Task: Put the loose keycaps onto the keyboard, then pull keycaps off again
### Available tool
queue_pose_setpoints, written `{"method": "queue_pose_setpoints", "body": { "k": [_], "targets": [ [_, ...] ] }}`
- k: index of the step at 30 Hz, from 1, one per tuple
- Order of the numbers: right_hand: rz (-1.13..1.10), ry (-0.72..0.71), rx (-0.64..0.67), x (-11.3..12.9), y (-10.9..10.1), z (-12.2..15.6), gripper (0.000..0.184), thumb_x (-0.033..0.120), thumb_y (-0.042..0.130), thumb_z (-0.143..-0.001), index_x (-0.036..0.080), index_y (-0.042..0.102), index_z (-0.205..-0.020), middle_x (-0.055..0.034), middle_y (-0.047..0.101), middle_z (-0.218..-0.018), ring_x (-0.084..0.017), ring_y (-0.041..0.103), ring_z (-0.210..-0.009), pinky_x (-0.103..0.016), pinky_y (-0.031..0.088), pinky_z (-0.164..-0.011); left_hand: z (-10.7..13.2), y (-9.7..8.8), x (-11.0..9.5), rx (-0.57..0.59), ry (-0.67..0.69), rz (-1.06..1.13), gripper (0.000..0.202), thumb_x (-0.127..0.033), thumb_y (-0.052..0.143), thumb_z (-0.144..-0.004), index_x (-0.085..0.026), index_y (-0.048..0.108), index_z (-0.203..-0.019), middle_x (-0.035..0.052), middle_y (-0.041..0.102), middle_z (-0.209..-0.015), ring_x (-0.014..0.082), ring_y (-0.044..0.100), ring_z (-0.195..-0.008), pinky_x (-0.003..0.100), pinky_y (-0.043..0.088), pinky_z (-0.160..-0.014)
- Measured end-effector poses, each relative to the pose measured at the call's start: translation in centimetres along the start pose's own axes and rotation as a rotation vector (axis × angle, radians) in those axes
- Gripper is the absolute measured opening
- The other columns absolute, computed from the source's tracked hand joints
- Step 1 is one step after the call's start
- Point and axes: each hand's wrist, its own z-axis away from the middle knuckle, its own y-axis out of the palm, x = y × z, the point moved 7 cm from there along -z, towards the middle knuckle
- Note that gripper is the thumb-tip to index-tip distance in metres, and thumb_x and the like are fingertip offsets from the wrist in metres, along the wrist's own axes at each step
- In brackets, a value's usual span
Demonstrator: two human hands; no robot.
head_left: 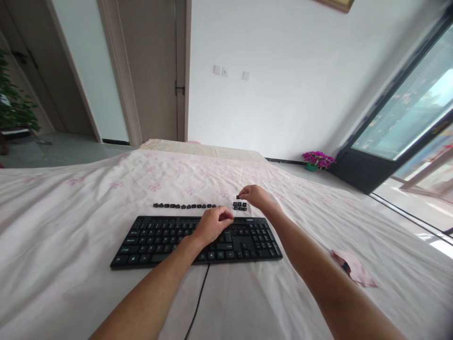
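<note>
A black keyboard lies on a white sheet with pink flowers. Behind it runs a row of several loose black keycaps, with a small cluster of keycaps further right. My right hand reaches past the keyboard and pinches a keycap just above that cluster. My left hand hovers over the keyboard's upper middle, fingers curled together; I cannot make out anything in them.
The keyboard's black cable runs toward me. A pink cloth item lies on the sheet at right. Beyond the bed are a door, a potted purple flower and a large window.
</note>
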Motion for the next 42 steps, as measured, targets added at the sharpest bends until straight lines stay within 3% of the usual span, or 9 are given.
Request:
{"method": "queue_pose_setpoints", "body": {
  "k": [12, 20, 24, 28, 30, 34, 37, 42],
  "targets": [
    [-0.007, 0.007, 0.083, -0.8, 2.9, -2.0, 0.017, 0.037, 0.069, -0.07, 0.027, 0.076, -0.082, 0.0001, 0.071, -0.077, -0.015, 0.063, -0.072, -0.024, 0.039, -0.061, -0.1, 0.0, -0.1, 0.012, 0.007, -0.018, 0.01, -0.023, 0.061, -0.076, -0.018, 0.068, -0.082, 0.0025, 0.071, -0.082, 0.0157, 0.064, -0.077, 0.028, 0.049, -0.075],
    [-0.043, -0.003, 0.092, -0.9, 3.1, -2.2, 0.021, 0.036, 0.07, -0.07, 0.026, 0.076, -0.087, 0.0, 0.072, -0.08, -0.016, 0.064, -0.073, -0.023, 0.04, -0.06, -0.1, 0.0, -0.1, 0.015, 0.007, -0.014, 0.01, -0.022, 0.061, -0.076, -0.018, 0.067, -0.082, 0.0021, 0.071, -0.081, 0.0154, 0.065, -0.077, 0.027, 0.049, -0.075],
    [-0.083, -0.021, 0.062, -0.5, 2.5, -1.8, 0.025, 0.04, 0.06, -0.08, 0.021, 0.075, -0.087, -0.0025, 0.072, -0.08, -0.017, 0.064, -0.074, -0.023, 0.041, -0.062, -0.1, 0.1, 0.1, 0.016, 0.002, -0.011, 0.01, -0.023, 0.061, -0.076, -0.018, 0.067, -0.082, 0.002, 0.071, -0.08, 0.0155, 0.065, -0.076, 0.027, 0.049, -0.074],
    [-0.171, -0.129, -0.04, 0.8, -0.4, -0.1, 0.042, 0.045, 0.041, -0.092, 0.02, 0.074, -0.082, -0.0045, 0.073, -0.085, -0.016, 0.063, -0.078, -0.024, 0.042, -0.071, -0.1, 0.2, 0.2, 0.016, -0.004, -0.003, 0.01, -0.023, 0.061, -0.076, -0.017, 0.068, -0.082, 0.0023, 0.07, -0.079, 0.0153, 0.064, -0.075, 0.027, 0.049, -0.074],
    [-0.155, -0.189, -0.101, 1.3, -2.2, 1.4, 0.044, 0.049, 0.04, -0.092, 0.022, 0.074, -0.083, -0.0033, 0.072, -0.086, -0.016, 0.063, -0.08, -0.025, 0.041, -0.072, -0.1, 0.2, 0.2, 0.014, -0.007, -0.002, 0.01, -0.023, 0.062, -0.076, -0.017, 0.068, -0.082, 0.0023, 0.07, -0.079, 0.0152, 0.064, -0.075, 0.026, 0.048, -0.073],
    [-0.225, -0.17, -0.225, 0.9, -4.8, 4.8, 0.043, 0.053, 0.044, -0.089, 0.023, 0.074, -0.082, -0.0013, 0.071, -0.075, -0.014, 0.059, -0.066, -0.025, 0.04, -0.064, 0.0, 0.1, 0.2, 0.016, -0.007, -0.016, 0.01, -0.024, 0.061, -0.076, -0.018, 0.068, -0.082, 0.0013, 0.069, -0.078, 0.0149, 0.063, -0.074, 0.026, 0.048, -0.071],
    [-0.447, -0.163, -0.235, 0.4, -4.7, 7.1, 0.041, 0.052, 0.05, -0.085, 0.018, 0.073, -0.084, -0.0027, 0.07, -0.07, -0.011, 0.052, -0.052, -0.024, 0.038, -0.054, 0.1, 0.1, 0.1, 0.018, -0.006, -0.035, 0.01, -0.023, 0.06, -0.077, -0.018, 0.068, -0.082, 0.0008, 0.069, -0.079, 0.0147, 0.063, -0.074, 0.026, 0.047, -0.072],
    [-0.796, -0.173, -0.087, 1.1, -2.6, 9.6, 0.034, 0.047, 0.059, -0.08, 0.016, 0.072, -0.085, -0.0038, 0.07, -0.074, -0.009, 0.047, -0.047, -0.023, 0.037, -0.045, 0.1, 0.3, 0.1, 0.026, -0.015, -0.031, 0.011, -0.024, 0.06, -0.077, -0.018, 0.067, -0.083, 0.0007, 0.069, -0.079, 0.0148, 0.064, -0.075, 0.026, 0.048, -0.073]
  ]
}}
